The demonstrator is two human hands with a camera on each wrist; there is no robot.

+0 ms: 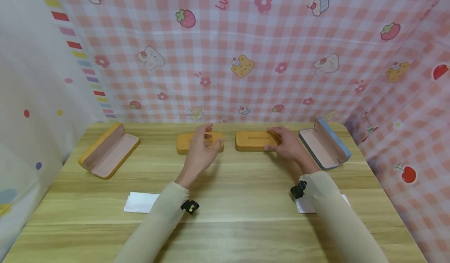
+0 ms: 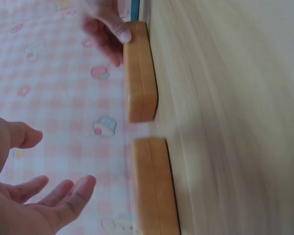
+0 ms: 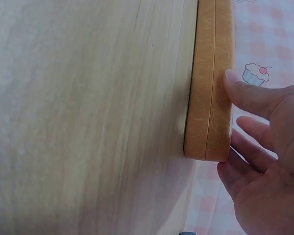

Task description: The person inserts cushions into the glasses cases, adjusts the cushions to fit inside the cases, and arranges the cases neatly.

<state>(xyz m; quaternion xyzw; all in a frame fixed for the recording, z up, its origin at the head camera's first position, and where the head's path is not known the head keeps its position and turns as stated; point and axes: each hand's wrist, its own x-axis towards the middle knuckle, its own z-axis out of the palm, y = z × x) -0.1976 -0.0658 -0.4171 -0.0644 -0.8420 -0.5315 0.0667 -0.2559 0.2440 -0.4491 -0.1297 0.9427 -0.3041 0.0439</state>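
Two closed yellow-orange glasses cases lie side by side near the table's back edge. Over the left glasses case (image 1: 183, 144) hovers my left hand (image 1: 199, 153), fingers spread and loosely bent; the left wrist view shows a gap between that hand and the case (image 2: 156, 188). My right hand (image 1: 290, 146) holds the right end of the right glasses case (image 1: 250, 141), which has dark lettering on its lid. In the right wrist view the thumb is on the case's (image 3: 206, 98) front upper edge, with the other fingers around its end and far side.
An open yellow glasses case (image 1: 121, 153) with a pale lining stands at the left, an open blue one (image 1: 321, 150) at the right. Folded white cloths (image 1: 140, 202) (image 1: 305, 206) lie nearer the front, partly under the forearms. A checked curtain (image 1: 225, 52) hangs behind the wooden table (image 1: 242, 200).
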